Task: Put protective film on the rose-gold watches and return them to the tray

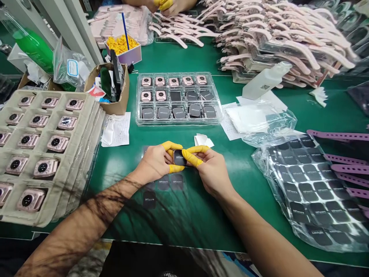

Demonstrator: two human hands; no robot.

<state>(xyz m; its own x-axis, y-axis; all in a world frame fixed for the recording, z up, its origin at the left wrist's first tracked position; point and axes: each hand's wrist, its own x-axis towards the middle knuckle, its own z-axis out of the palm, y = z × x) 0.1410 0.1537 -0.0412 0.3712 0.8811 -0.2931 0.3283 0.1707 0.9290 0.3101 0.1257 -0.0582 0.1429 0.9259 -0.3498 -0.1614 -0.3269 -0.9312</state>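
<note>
At a green assembly bench [201, 227], a worker's left hand [154, 163] and right hand [213, 171] closed together on a small black square pad [179, 157], clamping it above the bench between fingers in yellow finger cots [190, 156], apparently to keep bare skin off its face. Matching printed squares [149, 200] lay just below the wrists, within easy reach. A clear plastic bag of black pads [276, 161] sat at right, a clear tray of watch cases [178, 122] ahead, and a pulp tray of pink watch cases [95, 111] at left.

Left: watches [45, 168] in pulp tray [43, 221]
Ahead: plastic tray [178, 122]
Right: pads [305, 184] in bag [261, 161]
Behind: straps [288, 50]
</note>
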